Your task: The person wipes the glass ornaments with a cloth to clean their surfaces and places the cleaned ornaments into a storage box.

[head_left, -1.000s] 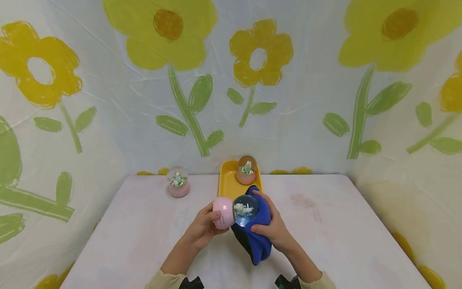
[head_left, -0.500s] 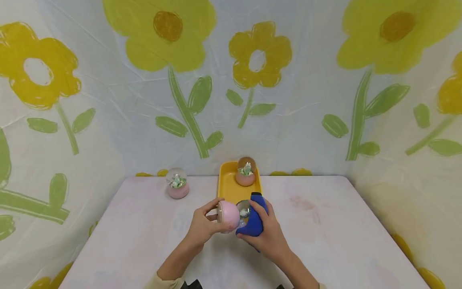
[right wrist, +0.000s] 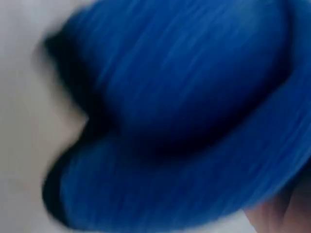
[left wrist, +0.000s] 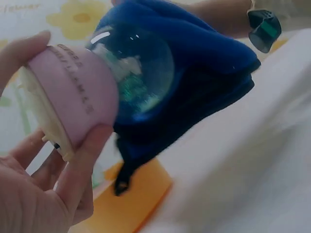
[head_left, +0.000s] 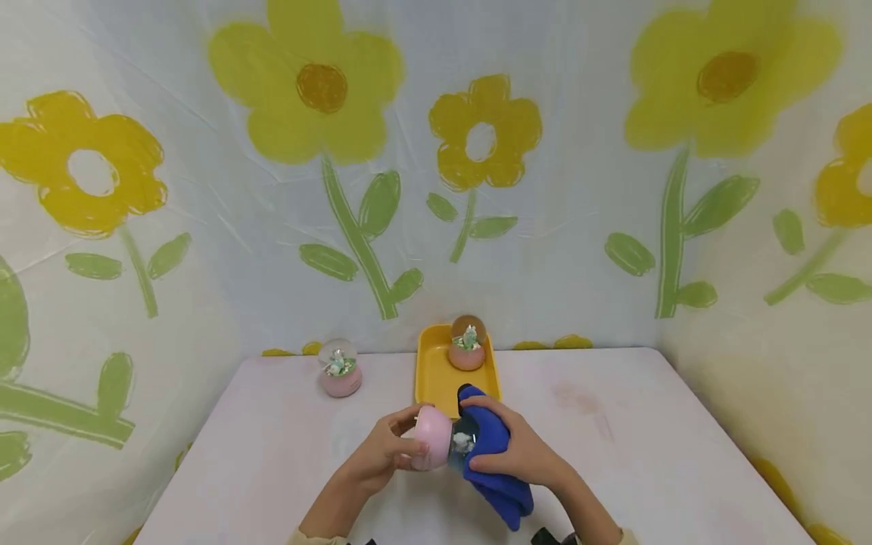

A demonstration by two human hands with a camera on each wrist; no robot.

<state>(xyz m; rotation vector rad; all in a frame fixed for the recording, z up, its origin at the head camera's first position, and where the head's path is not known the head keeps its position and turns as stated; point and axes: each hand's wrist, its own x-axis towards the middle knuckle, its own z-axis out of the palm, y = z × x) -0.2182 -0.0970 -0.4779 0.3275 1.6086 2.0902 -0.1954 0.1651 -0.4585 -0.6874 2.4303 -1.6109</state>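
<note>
Plainly, we have both hands busy on the near side of the yellow tray, held up above the worktop. Our left hand grips the pink base of a snow globe, thumb on one side and fingers round the other; we judge that this grip leaves the glass dome free. The globe lies tipped on its side, base to the left, probably so that the dome faces our right hand. That hand grips a blue cloth, fingers and thumb curved so that it wraps the dome, likely to follow the round glass; the cloth's loose end hangs toward us, away from the tray. A second globe stands upright inside the tray, toward its far right corner, where the walls probably guard it. A third globe stands upright left of the tray, well apart, perhaps to give our hands room.
</note>
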